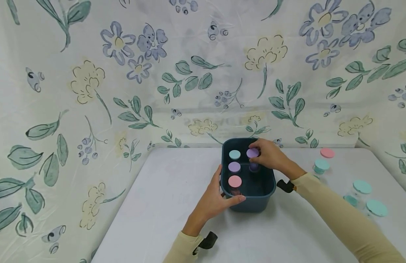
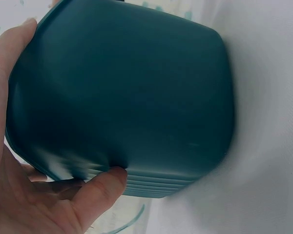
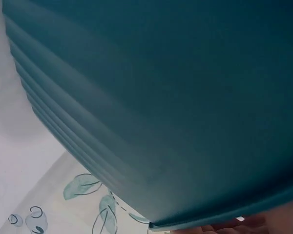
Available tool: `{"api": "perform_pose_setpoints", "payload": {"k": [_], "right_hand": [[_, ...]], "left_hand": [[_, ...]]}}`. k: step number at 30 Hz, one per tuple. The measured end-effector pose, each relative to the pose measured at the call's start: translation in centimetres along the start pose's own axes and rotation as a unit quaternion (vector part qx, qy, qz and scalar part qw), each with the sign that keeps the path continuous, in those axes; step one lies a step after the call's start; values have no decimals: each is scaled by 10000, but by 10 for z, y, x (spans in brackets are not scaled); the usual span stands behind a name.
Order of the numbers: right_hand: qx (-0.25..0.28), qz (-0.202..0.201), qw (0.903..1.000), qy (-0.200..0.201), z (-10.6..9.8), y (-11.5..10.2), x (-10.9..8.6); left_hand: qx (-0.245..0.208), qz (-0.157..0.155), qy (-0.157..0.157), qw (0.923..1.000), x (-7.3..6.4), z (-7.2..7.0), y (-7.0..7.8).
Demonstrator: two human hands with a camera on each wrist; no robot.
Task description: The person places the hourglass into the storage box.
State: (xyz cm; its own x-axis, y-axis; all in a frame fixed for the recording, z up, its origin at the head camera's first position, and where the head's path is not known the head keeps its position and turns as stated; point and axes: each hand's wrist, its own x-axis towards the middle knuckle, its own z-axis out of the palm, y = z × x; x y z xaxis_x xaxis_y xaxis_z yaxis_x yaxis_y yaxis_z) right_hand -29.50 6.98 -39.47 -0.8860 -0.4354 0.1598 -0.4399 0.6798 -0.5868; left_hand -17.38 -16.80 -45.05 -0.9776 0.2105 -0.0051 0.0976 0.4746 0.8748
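A dark teal plastic bin (image 1: 250,205) stands on the white table, its outer wall (image 2: 132,92) filling much of the left wrist view. My left hand (image 1: 211,199) holds the bin's near left corner, thumb along the front rim and fingers at the left side. Inside, the right hand (image 1: 272,155) pinches the purple lid of a small jar (image 1: 252,153) at the far right. Along the bin's left side stand jars with a teal lid (image 1: 234,155), a purple lid (image 1: 234,167) and a pink lid (image 1: 235,181). The right wrist view shows mostly bin wall (image 3: 161,107).
On the table's right lie a pink-lidded jar (image 1: 327,152) and several teal-lidded clear jars, among them one jar (image 1: 321,166) near the back and another jar (image 1: 376,208) beyond the right forearm. A floral cloth (image 1: 189,87) hangs behind the table.
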Motion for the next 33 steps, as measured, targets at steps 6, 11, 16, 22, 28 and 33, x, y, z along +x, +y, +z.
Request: {"api": "perform_pose_setpoints", "payload": {"k": [6, 11, 16, 22, 28, 33], "right_hand": [[-257, -132, 9996, -43, 5, 1, 6], [-536, -148, 9984, -72, 10, 2, 8], [-768, -243, 9967, -54, 14, 2, 11], [-916, -113, 9956, -152, 17, -1, 12], [-1107, -60, 9938, -110, 21, -2, 12], [-1159, -41, 9932, -110, 23, -2, 12]], "left_hand": [[-14, 3, 1, 10000, 0, 0, 0], [42, -34, -18, 10000, 1, 1, 0], [112, -72, 3, 9999, 0, 1, 0], [108, -58, 30, 9999, 0, 1, 0], [121, -37, 52, 9999, 0, 0, 0], [140, -48, 61, 9999, -1, 0, 1]]}}
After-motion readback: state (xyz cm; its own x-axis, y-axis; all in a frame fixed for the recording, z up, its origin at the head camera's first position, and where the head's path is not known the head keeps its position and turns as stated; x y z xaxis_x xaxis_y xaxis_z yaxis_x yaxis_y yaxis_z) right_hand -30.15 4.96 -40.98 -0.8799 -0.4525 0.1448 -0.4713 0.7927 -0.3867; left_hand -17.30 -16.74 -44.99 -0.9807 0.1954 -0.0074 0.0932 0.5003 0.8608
